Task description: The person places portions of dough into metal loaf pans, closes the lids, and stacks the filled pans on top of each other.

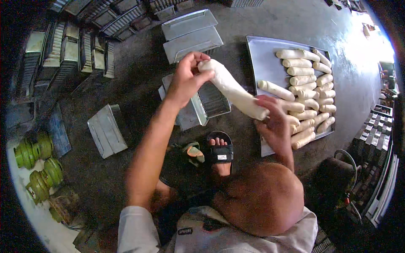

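A long pale roll of dough [233, 89] stretches between my two hands, slanting down to the right in mid-air. The fingers and thumb of my left hand [188, 80] are closed round its upper left end. At its lower right end, my right hand [275, 123] grips the roll. Below the dough stands a metal loaf pan [216, 105] with ridged inner walls; the dough and my left arm hide part of it. To the right, a shallow metal tray [264, 63] bears many similar dough rolls [303, 79], lying side by side and partly stacked.
Flat metal pans or lids [190, 26] lie beyond my left hand. Another metal pan [107, 131] rests on the floor at left. Stacked ridged pans [69, 50] stand far left, above green round metal parts [38, 158]. A dark machine-like object [337, 177] sits at lower right.
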Demonstrator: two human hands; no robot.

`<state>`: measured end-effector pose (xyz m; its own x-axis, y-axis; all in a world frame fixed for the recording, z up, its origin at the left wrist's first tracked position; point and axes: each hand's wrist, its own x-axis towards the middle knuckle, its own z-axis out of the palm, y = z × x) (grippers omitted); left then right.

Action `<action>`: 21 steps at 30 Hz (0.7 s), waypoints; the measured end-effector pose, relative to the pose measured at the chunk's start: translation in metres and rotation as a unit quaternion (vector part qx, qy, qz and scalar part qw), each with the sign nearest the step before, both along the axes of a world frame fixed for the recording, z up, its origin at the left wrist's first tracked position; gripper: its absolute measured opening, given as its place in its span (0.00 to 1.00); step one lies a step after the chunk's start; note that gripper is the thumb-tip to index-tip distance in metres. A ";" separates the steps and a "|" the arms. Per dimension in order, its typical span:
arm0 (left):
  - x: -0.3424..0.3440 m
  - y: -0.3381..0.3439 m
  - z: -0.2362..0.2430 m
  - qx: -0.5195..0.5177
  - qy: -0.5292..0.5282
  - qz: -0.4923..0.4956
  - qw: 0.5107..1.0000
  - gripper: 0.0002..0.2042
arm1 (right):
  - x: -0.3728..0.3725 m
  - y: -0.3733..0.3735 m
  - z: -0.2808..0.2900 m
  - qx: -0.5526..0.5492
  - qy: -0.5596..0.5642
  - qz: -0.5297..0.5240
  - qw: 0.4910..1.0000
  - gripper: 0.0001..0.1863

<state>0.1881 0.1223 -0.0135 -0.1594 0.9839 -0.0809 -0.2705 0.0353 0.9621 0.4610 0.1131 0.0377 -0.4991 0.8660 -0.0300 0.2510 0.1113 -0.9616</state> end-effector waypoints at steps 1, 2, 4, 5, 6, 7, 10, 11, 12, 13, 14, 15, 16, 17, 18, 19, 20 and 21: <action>-0.009 0.001 -0.003 -0.021 0.166 0.007 0.986 0.17 | -0.014 -0.005 -0.012 0.000 -0.030 0.006 1.000 0.29; -0.016 0.001 -0.005 0.006 0.261 0.013 0.965 0.15 | -0.027 -0.011 -0.026 0.030 -0.061 0.018 0.998 0.26; -0.014 0.014 -0.006 0.012 0.369 -0.003 0.929 0.15 | -0.040 -0.014 -0.046 0.083 -0.120 0.018 0.989 0.23; -0.012 0.018 -0.006 0.017 0.476 -0.018 0.879 0.15 | -0.045 -0.016 -0.057 0.098 -0.138 0.013 0.985 0.23; -0.012 0.018 -0.010 0.021 0.513 -0.014 0.858 0.16 | -0.054 -0.019 -0.065 0.113 -0.200 0.030 0.973 0.20; -0.014 0.018 -0.016 0.017 0.517 -0.012 0.856 0.16 | -0.064 -0.022 -0.076 0.131 -0.214 0.036 0.967 0.17; -0.014 0.016 -0.017 0.098 0.690 0.007 0.717 0.20 | -0.086 -0.018 -0.099 0.169 -0.311 0.093 0.931 0.14; -0.011 0.018 -0.009 0.101 0.688 0.008 0.719 0.20 | -0.088 -0.014 -0.105 0.155 -0.350 0.120 0.916 0.14; -0.012 0.016 0.000 0.084 0.643 0.054 0.760 0.20 | -0.092 -0.012 -0.111 0.139 -0.384 0.149 0.901 0.13; -0.013 0.011 0.002 0.065 0.592 0.096 0.798 0.20 | -0.096 -0.010 -0.117 0.133 -0.385 0.149 0.901 0.13; -0.016 0.004 0.005 0.077 0.601 0.143 0.783 0.15 | -0.100 -0.006 -0.123 0.176 -0.415 0.158 0.879 0.15; -0.022 -0.010 0.002 0.075 0.604 0.140 0.781 0.15 | -0.110 -0.004 -0.125 0.222 -0.438 0.168 0.855 0.16; -0.026 -0.029 -0.004 -0.011 0.554 0.164 0.816 0.12 | -0.121 -0.006 -0.124 0.231 -0.463 0.187 0.835 0.13; -0.026 -0.044 -0.008 -0.092 0.494 0.186 0.844 0.09 | -0.128 -0.001 -0.126 0.234 -0.463 0.184 0.835 0.13; -0.021 -0.058 -0.015 -0.129 0.467 0.181 0.856 0.09 | -0.131 0.005 -0.135 0.211 -0.475 0.230 0.823 0.11; -0.015 -0.071 -0.018 -0.167 0.440 0.175 0.865 0.09 | -0.130 0.009 -0.145 0.185 -0.485 0.276 0.809 0.10; -0.002 -0.081 -0.018 -0.205 0.402 0.153 0.879 0.10 | -0.122 0.011 -0.157 0.228 -0.451 0.271 0.819 0.09; 0.008 -0.087 -0.016 -0.245 0.367 0.134 0.887 0.11 | -0.118 0.017 -0.145 0.226 -0.449 0.272 0.821 0.09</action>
<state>0.1965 0.0352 -0.0298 -0.5695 0.7776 -0.2667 0.3602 0.5277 0.7693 0.3432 0.1299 -0.1072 -0.7683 0.5466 -0.3332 0.6304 0.7363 -0.2458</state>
